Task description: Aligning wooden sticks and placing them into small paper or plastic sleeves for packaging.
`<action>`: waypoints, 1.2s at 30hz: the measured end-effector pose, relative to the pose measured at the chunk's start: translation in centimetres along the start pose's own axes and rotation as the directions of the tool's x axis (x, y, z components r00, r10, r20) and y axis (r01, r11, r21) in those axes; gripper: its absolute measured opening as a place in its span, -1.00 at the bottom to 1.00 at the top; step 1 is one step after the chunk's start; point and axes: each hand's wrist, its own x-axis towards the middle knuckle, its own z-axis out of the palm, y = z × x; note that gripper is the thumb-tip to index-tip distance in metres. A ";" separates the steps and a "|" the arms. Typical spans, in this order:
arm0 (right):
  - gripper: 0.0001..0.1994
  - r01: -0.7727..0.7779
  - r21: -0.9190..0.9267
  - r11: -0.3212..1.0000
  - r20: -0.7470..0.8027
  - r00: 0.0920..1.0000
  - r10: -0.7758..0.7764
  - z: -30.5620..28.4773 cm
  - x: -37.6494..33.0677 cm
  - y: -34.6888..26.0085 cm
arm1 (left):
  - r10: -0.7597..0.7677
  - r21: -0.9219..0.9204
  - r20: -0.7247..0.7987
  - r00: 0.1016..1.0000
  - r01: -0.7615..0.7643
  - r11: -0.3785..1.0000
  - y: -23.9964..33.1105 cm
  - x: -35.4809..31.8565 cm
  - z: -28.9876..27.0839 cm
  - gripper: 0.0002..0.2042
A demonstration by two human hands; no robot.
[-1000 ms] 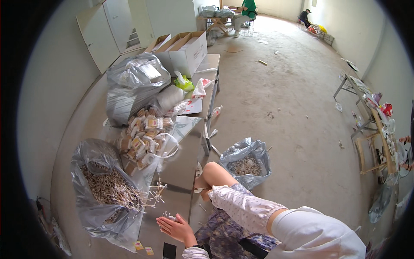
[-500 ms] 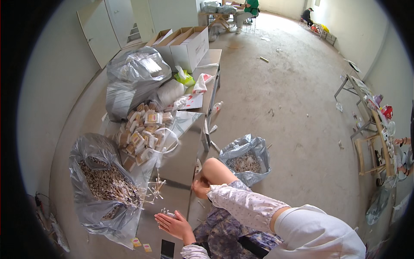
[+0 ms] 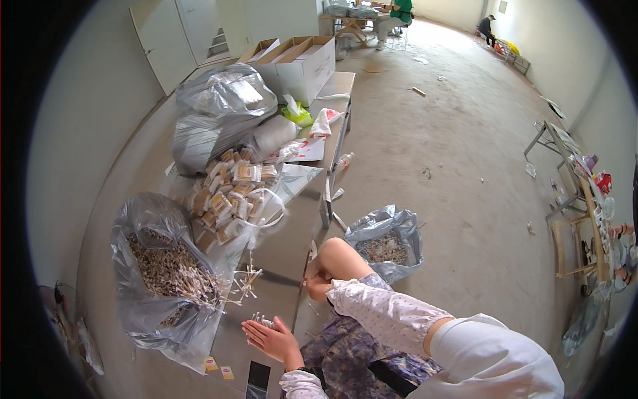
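My left hand (image 3: 274,340) is over the near part of the table, with fingers stretched together and a row of cotton swabs (image 3: 264,322) held against its palm side. At the table's edge, my right hand (image 3: 319,286) is bent downward; its fingers are mostly hidden, and I cannot tell whether they hold anything. Several loose cotton swabs (image 3: 248,282) lie crosswise on the table just beyond my left hand. Left of them, a grey plastic bag (image 3: 149,216) lies open, full of loose cotton swabs (image 3: 173,269). Small packs of swabs (image 3: 229,196) are heaped behind it.
A stuffed grey bag (image 3: 199,133) and white cartons (image 3: 306,73) stand farther along the table. On the floor to the right is an open grey bag (image 3: 419,249) with swabs inside. Two small yellow cards (image 3: 211,364) lie near the front. Another person (image 3: 399,14) sits far off.
The view has shifted slightly, so the scene sits a little farther right. My left hand still holds the swabs; my right hand has moved a little at the table's edge.
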 end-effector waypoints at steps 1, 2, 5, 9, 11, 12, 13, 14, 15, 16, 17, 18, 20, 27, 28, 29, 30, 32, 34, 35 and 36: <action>-0.54 0.023 0.022 0.999 0.030 0.999 -0.024 0.2 -0.1 -0.2 | -0.011 0.004 -0.006 1.000 0.011 1.000 0.0 0.0 -0.1 -0.24; -0.54 0.041 0.044 0.998 0.059 0.997 -0.044 -0.3 -0.4 1.2 | 0.002 0.000 -0.022 1.000 -0.002 1.000 0.2 -0.1 -0.2 -0.24; -0.55 0.049 0.107 0.993 0.139 0.988 -0.064 -1.8 -2.4 6.0 | 0.037 -0.047 -0.036 0.999 -0.039 0.998 2.5 -0.1 -0.3 -0.25; -0.50 -0.170 0.899 0.403 0.406 0.667 -0.624 -2.4 -9.6 6.6 | 0.040 -0.057 -0.095 0.995 -0.045 0.997 2.0 0.8 1.2 -0.23; -0.55 0.191 0.982 -0.007 -0.099 0.475 -0.874 -7.8 -12.7 -3.2 | -0.096 0.023 -0.049 0.994 0.098 0.995 -4.4 -0.2 -0.9 -0.15; -0.59 0.357 0.833 0.422 0.124 0.623 -0.773 -10.9 -14.2 -4.4 | -0.101 -0.095 -0.055 0.993 0.096 0.991 -3.3 -0.2 -1.7 -0.13; -0.62 0.444 0.498 0.745 0.225 0.764 -0.605 -12.2 -15.5 -5.6 | -0.101 -0.078 0.001 0.995 0.101 0.992 -2.0 0.1 -2.6 -0.13; -0.61 0.590 0.496 0.637 0.032 0.721 -0.693 -12.7 -17.6 -3.5 | -0.059 -0.135 -0.017 0.998 0.056 0.989 -0.3 0.4 -3.1 -0.18; -0.62 0.555 0.363 0.748 0.029 0.796 -0.605 -12.2 -18.3 -0.7 | -0.003 -0.177 -0.016 1.000 0.000 0.984 1.4 1.0 -2.4 -0.15; -0.67 0.459 0.441 0.771 0.119 0.822 -0.557 -15.4 -20.9 -5.3 | -0.047 -0.200 -0.011 0.999 0.044 0.979 0.3 0.3 -1.5 -0.17; -0.68 0.474 0.537 0.697 0.034 0.814 -0.580 -16.5 -22.9 -5.4 | -0.021 -0.207 -0.046 0.999 0.011 0.978 0.6 0.3 -0.7 -0.19; -0.68 0.302 0.651 0.696 0.076 0.887 -0.456 -18.6 -25.1 -6.7 | -0.007 -0.282 -0.009 1.000 0.004 0.960 1.8 0.8 -1.1 -0.19; -0.68 0.261 0.755 0.602 0.072 0.879 -0.472 -20.7 -27.2 -8.6 | -0.014 -0.316 -0.072 0.997 -0.010 0.949 2.4 0.6 -1.0 -0.19; -0.69 0.540 0.730 0.418 -0.126 0.708 -0.694 -27.9 -35.0 -19.6 | -0.046 -0.284 -0.048 0.998 0.030 0.958 0.0 -1.6 -0.9 -0.20; -0.69 0.622 0.731 0.280 -0.248 0.625 -0.740 -29.4 -36.3 -20.5 | -0.037 -0.297 -0.053 0.998 0.019 0.955 0.7 -0.9 -0.7 -0.20; -0.66 0.687 0.717 0.113 -0.365 0.509 -0.780 -30.5 -37.7 -22.1 | -0.034 -0.290 -0.049 0.998 0.018 0.957 0.3 -1.0 -0.8 -0.20; -0.66 0.688 0.716 0.120 -0.378 0.526 -0.762 -31.4 -38.5 -23.0 | -0.030 -0.292 -0.057 0.998 0.012 0.956 0.7 -0.7 -0.8 -0.20; -0.57 0.734 0.620 -0.279 -0.607 0.222 -0.763 -32.9 -39.9 -25.0 | 0.004 -0.301 -0.053 0.999 -0.020 0.953 1.3 -0.2 -0.7 -0.20; -0.59 0.734 0.591 -0.336 -0.664 0.206 -0.719 -33.7 -40.6 -27.7 | -0.021 -0.308 -0.117 0.993 -0.017 0.951 1.4 0.1 0.1 -0.19; -0.60 0.672 0.613 -0.417 -0.681 0.181 -0.709 -33.9 -40.8 -29.9 | -0.034 -0.279 -0.120 0.992 -0.001 0.960 0.7 -0.1 0.6 -0.19; -0.61 0.609 0.624 -0.490 -0.701 0.160 -0.695 -33.8 -41.0 -31.6 | -0.009 -0.283 -0.106 0.994 -0.021 0.959 0.2 -0.4 0.9 -0.19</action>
